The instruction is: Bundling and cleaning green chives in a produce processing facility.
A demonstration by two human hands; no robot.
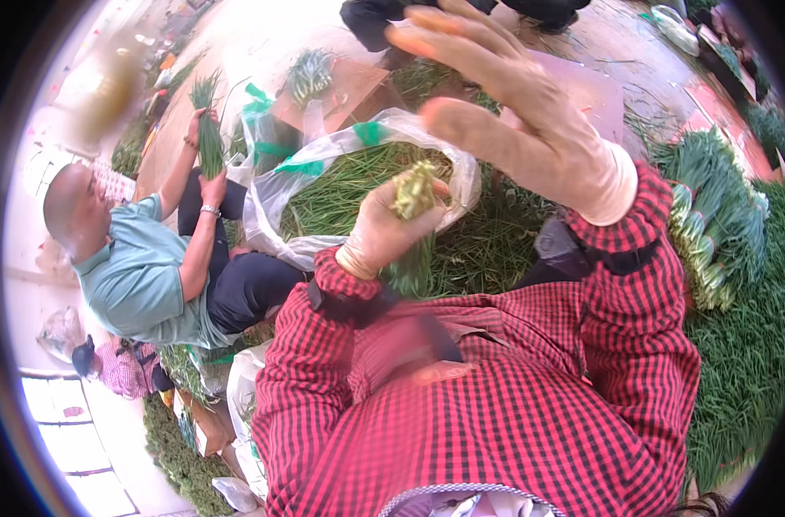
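My left hand (391, 227), in a pale thin glove, is closed around a bunch of green-leaved stalks (415, 191). The whitish stalk ends point up out of the fist, and the green leaves hang below it, in front of my checked shirt. My right hand (534, 123), gloved the same way, is raised to the right, close to the camera, with its fingers spread and nothing in it; it is slightly blurred. Beyond my left hand stands a clear plastic bag (266, 223) with green tape, its mouth wide and full of loose green leaves (340, 184).
At the left a seated person (146, 265) holds a green bunch (209, 139). Tied bunches (709, 220) are piled at the right, beside a mass of green leaves (741, 381). A bunch (309, 74) lies on a board (347, 97) beyond the bag. Another person crouches at the top.
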